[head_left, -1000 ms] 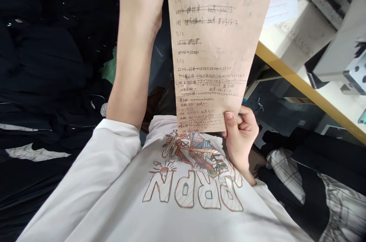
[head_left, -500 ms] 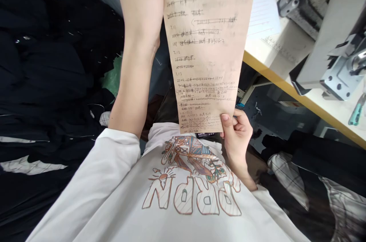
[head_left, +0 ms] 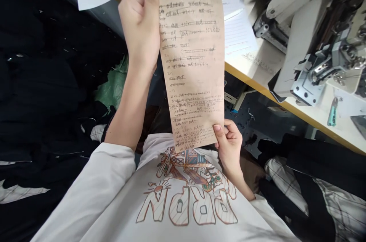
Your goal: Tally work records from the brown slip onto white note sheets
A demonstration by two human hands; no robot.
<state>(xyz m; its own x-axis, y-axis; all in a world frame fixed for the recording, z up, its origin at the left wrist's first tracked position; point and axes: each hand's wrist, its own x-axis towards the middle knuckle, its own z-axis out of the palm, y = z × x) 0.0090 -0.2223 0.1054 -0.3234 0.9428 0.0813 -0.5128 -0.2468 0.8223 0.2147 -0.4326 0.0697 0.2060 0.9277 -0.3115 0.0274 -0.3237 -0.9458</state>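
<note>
Right now I'm looking down on a heap of black garments (head_left: 42, 82) to the left and an industrial sewing machine (head_left: 311, 44) on a cream table (head_left: 257, 72) to the right. Between them, a long kraft paper slip (head_left: 191, 55), crowded with struck-through handwriting, stands taut before the wearer's chest. The left hand (head_left: 140, 24) grasps its top edge, the right hand (head_left: 228, 143) pinches its bottom edge. Pulled harder, that soft, worn paper could tear at either grip
</note>
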